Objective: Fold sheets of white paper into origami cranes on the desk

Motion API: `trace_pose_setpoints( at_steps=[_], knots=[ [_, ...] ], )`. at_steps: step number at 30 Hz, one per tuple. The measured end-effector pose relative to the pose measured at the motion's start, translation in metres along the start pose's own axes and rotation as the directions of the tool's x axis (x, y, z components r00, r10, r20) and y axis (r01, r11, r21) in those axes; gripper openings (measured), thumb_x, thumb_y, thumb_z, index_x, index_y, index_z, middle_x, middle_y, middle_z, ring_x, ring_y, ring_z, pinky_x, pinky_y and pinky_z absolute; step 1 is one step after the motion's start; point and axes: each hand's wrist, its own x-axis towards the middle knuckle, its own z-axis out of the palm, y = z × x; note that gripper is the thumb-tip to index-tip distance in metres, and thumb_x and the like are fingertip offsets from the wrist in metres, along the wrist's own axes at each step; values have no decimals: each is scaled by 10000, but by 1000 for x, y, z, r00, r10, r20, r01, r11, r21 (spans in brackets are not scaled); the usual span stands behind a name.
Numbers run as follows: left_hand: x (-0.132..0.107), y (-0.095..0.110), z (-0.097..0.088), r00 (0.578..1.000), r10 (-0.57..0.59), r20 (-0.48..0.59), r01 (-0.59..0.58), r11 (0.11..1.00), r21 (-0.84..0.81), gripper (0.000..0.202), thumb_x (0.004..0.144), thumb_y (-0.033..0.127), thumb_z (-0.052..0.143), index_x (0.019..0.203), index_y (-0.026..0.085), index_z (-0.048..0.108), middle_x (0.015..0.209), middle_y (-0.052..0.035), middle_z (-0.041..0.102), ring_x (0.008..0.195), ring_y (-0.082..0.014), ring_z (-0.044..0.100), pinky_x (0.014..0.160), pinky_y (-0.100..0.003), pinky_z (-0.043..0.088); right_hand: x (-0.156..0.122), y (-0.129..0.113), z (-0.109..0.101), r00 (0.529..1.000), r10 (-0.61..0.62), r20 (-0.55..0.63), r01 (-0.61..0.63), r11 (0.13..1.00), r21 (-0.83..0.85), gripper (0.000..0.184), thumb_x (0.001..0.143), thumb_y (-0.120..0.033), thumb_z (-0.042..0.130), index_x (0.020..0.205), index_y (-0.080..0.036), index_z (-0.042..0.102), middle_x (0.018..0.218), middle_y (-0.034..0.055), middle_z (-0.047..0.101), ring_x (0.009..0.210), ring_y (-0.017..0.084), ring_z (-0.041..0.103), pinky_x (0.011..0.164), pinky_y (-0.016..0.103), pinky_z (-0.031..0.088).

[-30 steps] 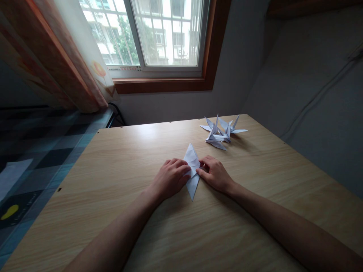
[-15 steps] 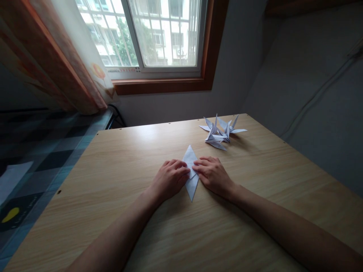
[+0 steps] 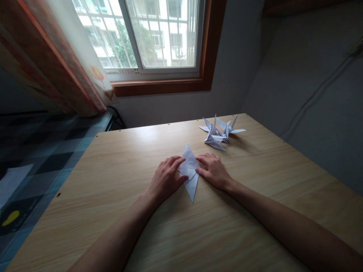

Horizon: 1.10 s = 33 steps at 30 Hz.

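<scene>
A sheet of white paper folded into a long diamond (image 3: 190,168) lies on the table, one point toward the window and one toward me. Creases and overlapping flaps cross its middle. My left hand (image 3: 167,175) grips its left edge, thumb on the lower flap and index finger higher up, with a gap between them. At the right edge, my right hand (image 3: 213,170) holds the paper between thumb and curled fingers. The fingertips beneath the edges are hidden.
Several folded white paper cranes (image 3: 219,134) stand together toward the table's far right. The wooden table (image 3: 113,181) reaches near the wall under the window. On the left is a checked cloth surface (image 3: 53,162) with a white sheet (image 3: 14,181) on it.
Both hands have drawn apart from the paper's middle to its side edges, uncovering more of the creased centre. My left thumb and index finger have spread wider. The cranes stay put.
</scene>
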Motion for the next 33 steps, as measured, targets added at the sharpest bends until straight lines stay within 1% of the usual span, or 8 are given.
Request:
trace_pose_setpoints(
  at_steps=[2, 4, 11, 15, 23, 27, 31, 33],
  knots=[
    [0, -2, 2, 998, -56, -32, 55, 998, -17, 757, 728, 308, 771, 1380, 201, 403, 1308, -128, 558, 1157, -289, 553, 943, -444, 474, 0, 1, 0, 1000, -8, -23, 10, 998, 69, 203, 780, -177, 686, 979, -216, 686, 1123, 68, 674, 1084, 250, 559, 948, 439, 393],
    [0, -4, 3, 997, -76, -27, 76, 997, -33, 865, 711, 303, 786, 1429, 191, 317, 1312, -133, 560, 1177, -297, 543, 960, -456, 463, 0, 3, 1, 999, -15, -50, 19, 995, 93, 125, 786, -147, 665, 889, -213, 689, 1094, 58, 679, 1067, 241, 566, 953, 432, 396],
    [2, -4, 1, 999, -30, 32, 30, 999, -17, 490, 752, 277, 760, 1205, 213, 584, 1205, -98, 646, 1087, -271, 591, 919, -430, 478, 0, 5, 2, 999, -30, -26, 32, 996, 83, 453, 783, -175, 681, 1228, -192, 596, 1177, 88, 650, 1115, 255, 544, 976, 433, 400],
    [2, -1, -2, 999, -32, 5, 32, 999, -15, 575, 759, 271, 754, 1282, 194, 527, 1262, -119, 627, 1133, -276, 579, 946, -442, 467, 1, 5, 1, 997, -75, 9, 74, 992, 104, 318, 804, -152, 660, 1116, -214, 659, 1148, 68, 665, 1096, 245, 557, 973, 420, 405],
    [3, -1, -2, 999, -35, 13, 35, 999, -6, 619, 752, 299, 758, 1309, 196, 511, 1279, -127, 617, 1159, -293, 567, 962, -452, 463, 1, 1, 2, 991, -125, -39, 130, 976, 172, 398, 800, -44, 575, 1156, -210, 633, 999, 54, 684, 954, 201, 614, 921, 381, 470],
    [2, -1, -2, 999, 12, -39, -13, 1000, -12, 578, 750, 237, 748, 1283, 209, 527, 1264, -109, 627, 1154, -279, 563, 974, -439, 452, 2, 2, 4, 991, -107, -80, 124, 961, 246, 512, 767, -59, 581, 1257, -210, 568, 1130, 81, 633, 927, 185, 619, 881, 364, 506],
    [-1, 0, 0, 995, 39, -89, -43, 998, -44, 610, 766, 184, 706, 1329, 203, 471, 1101, -80, 681, 1003, -248, 605, 903, -418, 478, 2, 5, 6, 995, -60, -85, 83, 947, 309, 592, 761, -76, 586, 1335, -191, 497, 1107, 76, 632, 815, 157, 621, 797, 333, 533],
    [-1, -1, 0, 996, 41, -76, -48, 995, -88, 523, 796, 158, 644, 1297, 195, 502, 973, -54, 699, 906, -219, 616, 868, -393, 488, 1, 4, 5, 994, -72, -85, 94, 952, 291, 517, 768, -51, 568, 1268, -184, 562, 1019, 60, 660, 834, 166, 620, 792, 324, 524]
  ],
)
